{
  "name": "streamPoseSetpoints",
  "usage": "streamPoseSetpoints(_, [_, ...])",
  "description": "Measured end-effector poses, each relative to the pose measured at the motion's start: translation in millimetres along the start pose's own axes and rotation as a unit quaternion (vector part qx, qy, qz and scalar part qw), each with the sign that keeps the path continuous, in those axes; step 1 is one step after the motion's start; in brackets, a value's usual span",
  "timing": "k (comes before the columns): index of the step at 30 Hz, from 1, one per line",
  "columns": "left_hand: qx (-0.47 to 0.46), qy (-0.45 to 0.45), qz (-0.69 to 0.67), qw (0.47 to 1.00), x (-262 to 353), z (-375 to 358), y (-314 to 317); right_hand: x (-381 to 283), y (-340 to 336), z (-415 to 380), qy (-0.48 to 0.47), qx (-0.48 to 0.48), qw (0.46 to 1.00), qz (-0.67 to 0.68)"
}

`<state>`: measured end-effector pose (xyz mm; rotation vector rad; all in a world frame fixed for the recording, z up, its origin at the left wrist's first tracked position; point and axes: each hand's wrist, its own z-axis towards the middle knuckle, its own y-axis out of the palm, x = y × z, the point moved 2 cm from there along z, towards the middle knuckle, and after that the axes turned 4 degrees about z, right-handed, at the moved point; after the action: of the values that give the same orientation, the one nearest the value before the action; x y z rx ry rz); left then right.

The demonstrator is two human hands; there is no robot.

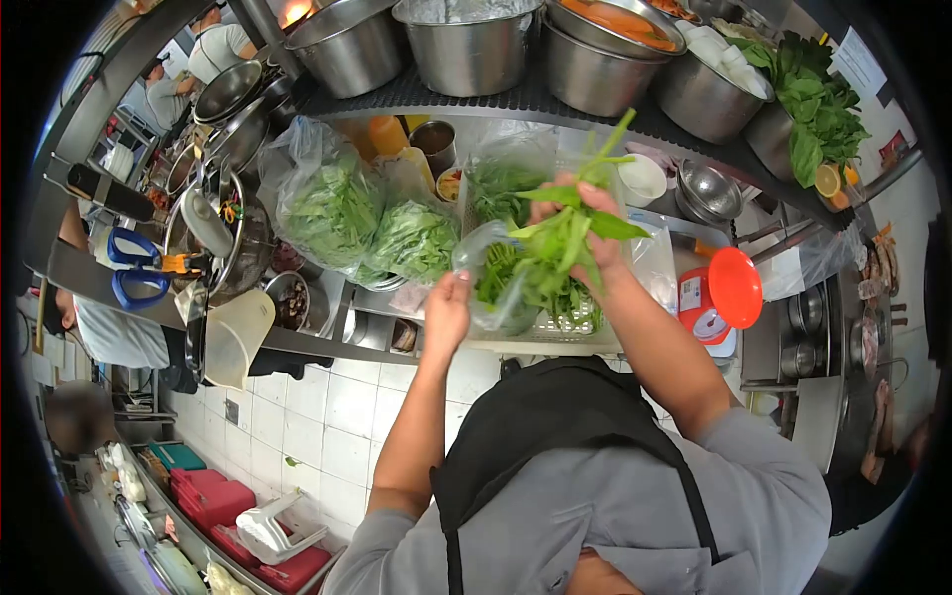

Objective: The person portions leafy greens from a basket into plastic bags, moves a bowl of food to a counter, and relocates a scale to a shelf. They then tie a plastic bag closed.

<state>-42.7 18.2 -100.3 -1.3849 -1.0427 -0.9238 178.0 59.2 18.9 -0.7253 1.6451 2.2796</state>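
My right hand (pixel 598 223) is closed round a bunch of leafy greens (pixel 555 243), its pale stems pointing up and away and its leaves hanging down. Pinched in my left hand (pixel 449 305) is the edge of a clear plastic bag (pixel 486 248). The bag's mouth faces the leaves, and some greens show through its side. Beneath both hands lies a white perforated basket (pixel 595 335) with more greens in it. Two clear bags of leafy greens, one larger (pixel 332 213) and one smaller (pixel 415 241), rest left of my left hand.
Several steel pots (pixel 466 55) line the shelf above. A red scale (pixel 704 302) with a round pan stands at right. Blue-handled scissors (pixel 137 268) and a beige plastic jug (pixel 238 337) hang at left. Other people (pixel 218 50) are in the background.
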Motion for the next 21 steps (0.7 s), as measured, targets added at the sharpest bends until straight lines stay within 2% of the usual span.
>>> streamPoseSetpoints(2, [-0.061,-0.077,-0.203,0.974,17.3,-10.5,20.7,30.6,-3.8,9.8,0.078,0.066,0.994,-0.049])
streamPoseSetpoints(3, [-0.041,-0.048,-0.292,0.954,17.1,-10.1,30.1,45.8,-17.4,10.7,0.117,0.099,0.985,-0.073])
streamPoseSetpoints(4, [-0.029,-0.077,-0.369,0.926,6.4,-5.9,34.4,69.5,-58.2,6.8,0.159,0.029,0.982,-0.093])
streamPoseSetpoints(5, [-0.017,-0.104,-0.443,0.89,-6.7,1.1,38.1,71.4,-62.5,-7.1,0.268,0.076,0.953,-0.122])
streamPoseSetpoints(6, [-0.007,-0.13,-0.513,0.848,-12.2,7.5,40.6,73.8,-63.6,-23.8,0.279,0.114,0.941,-0.154])
streamPoseSetpoints(7, [0.031,-0.173,-0.583,0.793,7.4,10.2,42.7,74.2,-65.4,-36.1,0.291,0.151,0.926,-0.187])
streamPoseSetpoints(10, [-0.004,-0.155,-0.548,0.822,25.7,6.3,34.3,80.0,-95.2,-57.5,0.448,0.134,0.831,-0.301])
streamPoseSetpoints(11, [0.02,-0.16,-0.513,0.843,41.6,2.7,36.2,83.9,-100.3,-59.9,0.449,0.055,0.806,-0.38])
streamPoseSetpoints(13, [0.03,-0.116,-0.476,0.871,50.6,6.3,36.9,84.2,-93.6,-60.8,0.432,-0.101,0.728,-0.523])
streamPoseSetpoints(14, [0.033,-0.093,-0.457,0.884,54.2,6.8,37.8,80.9,-94.3,-60.2,0.462,-0.05,0.709,-0.53])
streamPoseSetpoints(16, [-0.016,-0.063,-0.419,0.906,60.1,0.6,38.5,67.0,-66.4,-47.8,0.518,0.047,0.661,-0.54])
streamPoseSetpoints(17, [-0.039,-0.047,-0.398,0.915,61.5,-4.2,38.3,79.5,-97.4,-47.0,0.464,0.073,0.678,-0.565])
streamPoseSetpoints(19, [-0.017,0.018,-0.18,0.983,64.5,-17.0,39.2,82.6,-111.9,-48.0,0.407,0.178,0.818,-0.365])
streamPoseSetpoints(20, [-0.005,0.052,-0.068,0.996,65.3,-22.8,39.9,84.0,-119.4,-46.4,0.367,0.226,0.866,-0.256])
streamPoseSetpoints(21, [-0.026,0.044,-0.05,0.997,37.6,-21.6,46.6,92.9,-138.3,-44.5,0.332,0.227,0.892,-0.208])
